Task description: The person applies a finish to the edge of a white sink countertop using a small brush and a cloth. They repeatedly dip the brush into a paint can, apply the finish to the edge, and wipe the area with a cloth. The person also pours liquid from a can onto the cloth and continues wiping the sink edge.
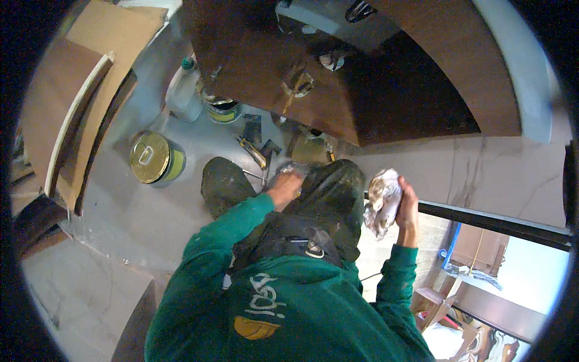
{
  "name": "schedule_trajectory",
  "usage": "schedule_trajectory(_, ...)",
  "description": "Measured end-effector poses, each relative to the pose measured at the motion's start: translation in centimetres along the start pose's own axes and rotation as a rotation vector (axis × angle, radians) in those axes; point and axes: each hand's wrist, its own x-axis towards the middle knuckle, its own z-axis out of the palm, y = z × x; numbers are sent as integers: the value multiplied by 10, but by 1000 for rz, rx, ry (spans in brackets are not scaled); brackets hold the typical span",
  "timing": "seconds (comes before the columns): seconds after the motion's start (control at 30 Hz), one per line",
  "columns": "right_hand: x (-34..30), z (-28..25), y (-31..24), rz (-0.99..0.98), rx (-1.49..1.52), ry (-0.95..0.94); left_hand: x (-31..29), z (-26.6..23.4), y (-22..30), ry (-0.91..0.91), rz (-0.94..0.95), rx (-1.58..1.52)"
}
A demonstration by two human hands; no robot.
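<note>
My right hand [409, 211] is closed around a crumpled white rag [383, 202] with brown stains, held out to the right of my knee. My left hand [286, 190] reaches down between my knees, fingers curled and partly hidden, at a greyish, shiny bundle [292, 167] that I cannot make out. Just beyond it on the floor lie a yellow-and-black utility knife [253, 152] and a dark tool with a metal shaft [269, 154]. An orange-handled tool [330, 152] is near my right knee. A brown-smeared stick [294, 95] shows against a hole in the dark panel ahead.
The dark brown panel [241, 54] with round cut-outs overhangs ahead. A closed tin with a gold lid [149, 157], another tin [224, 113] and a translucent jug with a green cap [183, 93] stand left. Cardboard [111, 27] and boards lean far left. A black-edged ledge [476, 214] runs right.
</note>
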Motion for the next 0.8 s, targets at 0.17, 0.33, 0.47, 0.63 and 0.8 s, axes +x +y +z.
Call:
schedule_trajectory(0.17, -33, -39, 32, 154, -198, 212, 20, 95, -37, -295, -21, 450)
schedule_trajectory(0.33, -59, -52, 54, 259, -51, 137, 22, 95, -60, -295, 18, 438)
schedule_trajectory(0.47, -59, -54, 68, 330, 16, 110, 20, 63, -57, -377, -14, 421)
schedule_trajectory(0.63, -48, -62, 90, 301, -27, 159, 20, 24, -63, -116, -60, 523)
schedule_trajectory(0.8, -38, -73, 105, 288, 23, 144, 25, -8, -108, -91, -72, 477)
